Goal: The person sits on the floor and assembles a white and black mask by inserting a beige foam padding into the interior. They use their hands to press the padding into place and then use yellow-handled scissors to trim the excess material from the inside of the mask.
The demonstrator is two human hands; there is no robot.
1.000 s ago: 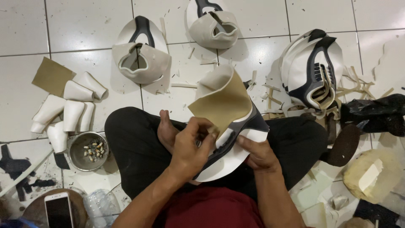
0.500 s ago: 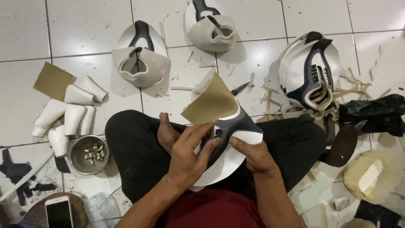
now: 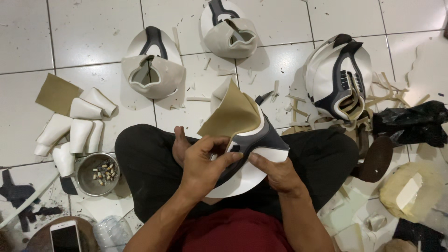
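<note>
I sit cross-legged on a white tiled floor and hold a white and dark grey foam mask shell [image 3: 252,175] over my lap. A tan foam flap [image 3: 232,115] stands up from its top. My left hand [image 3: 203,163] grips the shell's left side, fingers curled over the tan flap's lower edge. My right hand [image 3: 275,171] holds the shell's lower right edge from beneath.
Three similar shells lie ahead: far left [image 3: 153,63], centre [image 3: 230,29], right [image 3: 339,77]. White foam tubes [image 3: 74,130] and a tan sheet [image 3: 57,93] lie at left, a metal bowl [image 3: 96,173] and a phone [image 3: 65,235] near my left knee. Scraps and black material [image 3: 410,122] clutter the right.
The shell has been tilted and turned slightly in my hands, and the tan flap has shifted a little left. Both hands keep their grip.
</note>
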